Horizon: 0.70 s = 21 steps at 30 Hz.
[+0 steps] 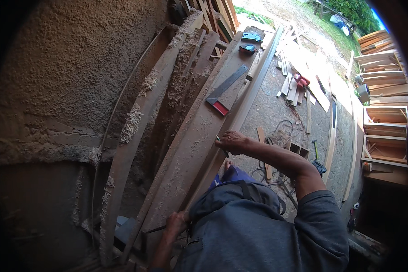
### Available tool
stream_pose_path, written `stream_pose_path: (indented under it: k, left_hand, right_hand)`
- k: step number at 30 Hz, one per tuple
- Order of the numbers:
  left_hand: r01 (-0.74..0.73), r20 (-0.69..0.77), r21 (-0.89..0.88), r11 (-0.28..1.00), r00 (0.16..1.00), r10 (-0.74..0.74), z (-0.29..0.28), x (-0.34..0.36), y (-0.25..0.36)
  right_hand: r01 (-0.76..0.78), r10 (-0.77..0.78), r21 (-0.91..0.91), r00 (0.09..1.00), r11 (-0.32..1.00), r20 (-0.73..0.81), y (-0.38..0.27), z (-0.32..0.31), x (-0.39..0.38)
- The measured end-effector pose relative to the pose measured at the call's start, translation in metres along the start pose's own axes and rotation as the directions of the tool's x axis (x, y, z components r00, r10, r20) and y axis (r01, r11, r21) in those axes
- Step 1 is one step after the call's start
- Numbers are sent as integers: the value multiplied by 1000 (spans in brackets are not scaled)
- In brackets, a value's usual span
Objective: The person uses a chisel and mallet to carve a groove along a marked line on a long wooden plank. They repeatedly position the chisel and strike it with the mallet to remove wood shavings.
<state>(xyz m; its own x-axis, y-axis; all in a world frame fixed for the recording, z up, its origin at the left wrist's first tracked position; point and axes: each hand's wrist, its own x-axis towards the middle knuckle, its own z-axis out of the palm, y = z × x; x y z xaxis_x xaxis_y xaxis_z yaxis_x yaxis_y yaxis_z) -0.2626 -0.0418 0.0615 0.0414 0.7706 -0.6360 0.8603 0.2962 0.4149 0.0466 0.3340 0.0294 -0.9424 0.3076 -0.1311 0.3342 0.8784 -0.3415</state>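
Observation:
My right hand (232, 142) is closed at the edge of a long wooden beam (245, 106), its fingers around a slim, dark tool (226, 153) that is mostly hidden; a small pale tip shows by the fingertips. Lower down, my left hand (175, 224) is closed near the beam's near end, next to a thin black bar (154, 230). Whether it grips that bar is hidden. To the left of the beam, a wide plank (192, 136) dotted with shavings carries a try square (226, 90) with a red-faced stock, a tape measure (246, 49) and a blue tool (252, 36).
Shaving-covered boards (136, 118) lean along a rough wall (72, 63) at left. On the floor to the right lie offcuts (289, 81), a red power tool (302, 81), cables (283, 124) and long strips (333, 131). Wooden drawer-like frames (385, 122) are stacked at far right.

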Motion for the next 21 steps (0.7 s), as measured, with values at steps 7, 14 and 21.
stream_pose_path:
  k: [7,14,21]
  left_hand:
    - [16,306,-94,995,952,14,-62,13,23]
    - [-212,318,-3,977,926,202,-91,64,20]
    - [-252,187,-97,963,946,266,-101,96,45]
  right_hand:
    - [-384,559,450,746,806,-363,-50,-61,-54]
    - [-547,962,803,247,235,-113,-101,-22,-80]
    - [-381,767,828,635,411,-89,-150,0,41]
